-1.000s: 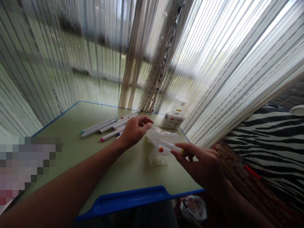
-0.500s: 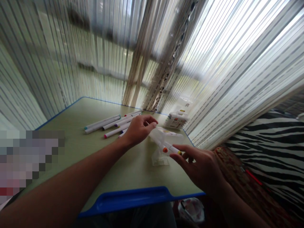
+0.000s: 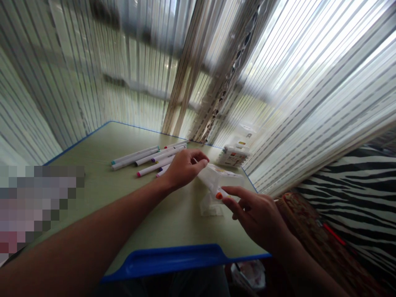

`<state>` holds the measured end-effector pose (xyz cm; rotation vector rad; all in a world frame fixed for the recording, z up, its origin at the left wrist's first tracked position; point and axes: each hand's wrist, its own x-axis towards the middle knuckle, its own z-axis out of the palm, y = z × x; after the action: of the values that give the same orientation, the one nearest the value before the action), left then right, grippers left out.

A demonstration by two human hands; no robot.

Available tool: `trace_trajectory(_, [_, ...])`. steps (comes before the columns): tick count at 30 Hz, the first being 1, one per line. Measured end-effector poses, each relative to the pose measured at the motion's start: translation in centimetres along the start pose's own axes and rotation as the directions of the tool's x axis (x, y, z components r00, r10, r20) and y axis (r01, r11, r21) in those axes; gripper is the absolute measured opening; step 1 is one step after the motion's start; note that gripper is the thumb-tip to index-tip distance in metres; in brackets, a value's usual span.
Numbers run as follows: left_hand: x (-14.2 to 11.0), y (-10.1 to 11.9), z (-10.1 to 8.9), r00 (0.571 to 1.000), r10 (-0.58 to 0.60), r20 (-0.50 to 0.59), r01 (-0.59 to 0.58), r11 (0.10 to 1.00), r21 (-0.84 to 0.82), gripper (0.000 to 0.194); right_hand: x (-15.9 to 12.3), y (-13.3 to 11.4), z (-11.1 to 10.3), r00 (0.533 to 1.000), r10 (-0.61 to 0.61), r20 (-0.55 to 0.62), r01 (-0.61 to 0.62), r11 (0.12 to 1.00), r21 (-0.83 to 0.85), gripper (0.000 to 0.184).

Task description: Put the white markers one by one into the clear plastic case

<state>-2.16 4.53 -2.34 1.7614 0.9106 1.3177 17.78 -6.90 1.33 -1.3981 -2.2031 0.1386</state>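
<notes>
My left hand rests with curled fingers on the near end of a clear plastic marker case that lies on the green table. An orange-capped white marker sticks out of the case toward me. My right hand is at the open end of the case, its fingers pinched round a second marker that is mostly hidden by them. Several loose white markers with coloured caps lie in a row just left of my left hand.
A second box of markers stands at the table's far right corner by the vertical blinds. A blue moulded tray edge runs along the near side. A zebra-patterned cloth lies to the right, and a blurred patch at the left.
My right hand has moved in toward the case, and the yellow-tipped marker it holds has slipped out of sight behind its fingers. My left hand has stayed on the case.
</notes>
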Motion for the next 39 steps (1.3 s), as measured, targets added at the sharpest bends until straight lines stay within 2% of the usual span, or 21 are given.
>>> trace_trajectory(15, [0.0,0.1,-0.1,1.000,-0.021,0.007,0.021,0.999,0.027,0.018,0.5,0.0,0.1,0.993,-0.033,0.117,0.047,0.992,-0.120,0.038])
trace_trajectory(20, [0.0,0.0,-0.2,1.000,-0.022,0.018,0.022,0.999,0.039,0.018,0.6,-0.1,0.2,0.993,-0.050,0.108,0.067,0.985,-0.162,0.038])
trace_trajectory(22, [0.0,0.0,-0.3,1.000,-0.025,0.010,0.024,0.999,0.046,0.018,0.4,0.0,0.2,0.994,-0.079,0.071,0.091,0.979,-0.180,0.037])
trace_trajectory(25, [0.0,-0.1,-0.4,0.999,-0.032,-0.016,0.033,0.998,0.061,0.018,-0.3,0.0,-0.1,0.982,-0.181,-0.049,0.167,0.965,-0.204,0.032])
trace_trajectory(28, [0.2,-0.2,-0.6,0.998,-0.040,-0.044,0.043,0.996,0.077,0.018,-0.4,0.0,-1.4,0.934,-0.287,-0.214,0.242,0.946,-0.213,0.024])
trace_trajectory(31, [0.6,-0.4,-1.1,0.994,-0.035,-0.100,0.044,0.995,0.085,0.021,1.5,0.4,-2.9,0.883,-0.242,-0.401,0.175,0.965,-0.197,0.021])
trace_trajectory(33, [1.0,-0.6,-1.9,0.984,-0.030,-0.178,0.051,0.992,0.116,0.023,4.1,1.3,-3.4,0.869,-0.168,-0.466,0.132,0.985,-0.110,0.025])
trace_trajectory(34, [1.3,-0.7,-2.4,0.973,-0.030,-0.227,0.066,0.986,0.153,0.024,5.7,2.1,-3.3,0.863,-0.111,-0.493,0.120,0.993,-0.013,0.027])
trace_trajectory(36, [1.7,-0.9,-3.5,0.948,-0.027,-0.317,0.116,0.957,0.266,0.028,8.7,4.0,-2.5,0.881,-0.031,-0.471,0.130,0.975,0.179,0.031])
trace_trajectory(39, [2.1,-1.0,-5.0,0.935,0.005,-0.356,0.151,0.900,0.409,0.026,11.4,7.1,0.1,0.920,0.071,-0.387,0.112,0.896,0.430,0.039])
